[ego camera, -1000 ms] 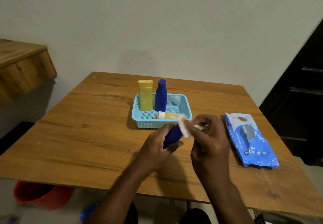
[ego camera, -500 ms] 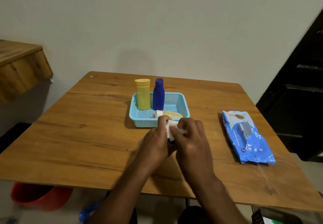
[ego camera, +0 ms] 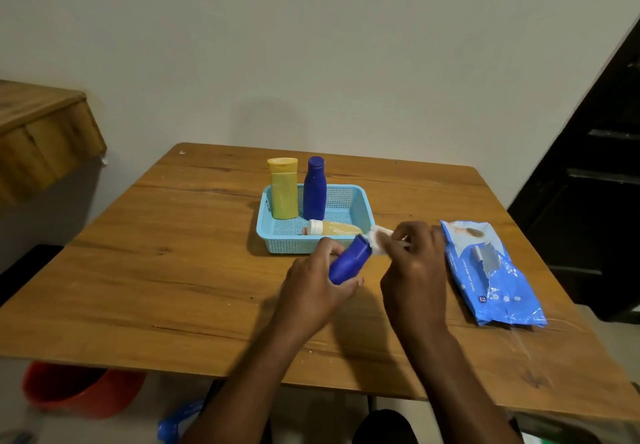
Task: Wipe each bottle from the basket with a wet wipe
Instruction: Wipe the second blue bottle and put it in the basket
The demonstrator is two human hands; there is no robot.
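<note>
1. My left hand (ego camera: 313,291) grips a blue bottle (ego camera: 348,263) over the desk (ego camera: 173,270).
2. My right hand (ego camera: 414,270) pinches a white wipe (ego camera: 377,241) at its top.
3. The basket (ego camera: 277,235) just behind holds three bottles.
4. A wipes pack (ego camera: 491,270) lies right.

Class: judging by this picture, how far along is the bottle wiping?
Done: nothing visibly finished. In hand: left hand grips a dark blue plastic bottle; right hand pinches a white wet wipe at its top. Left: three bottles in the light blue mesh basket.
</note>
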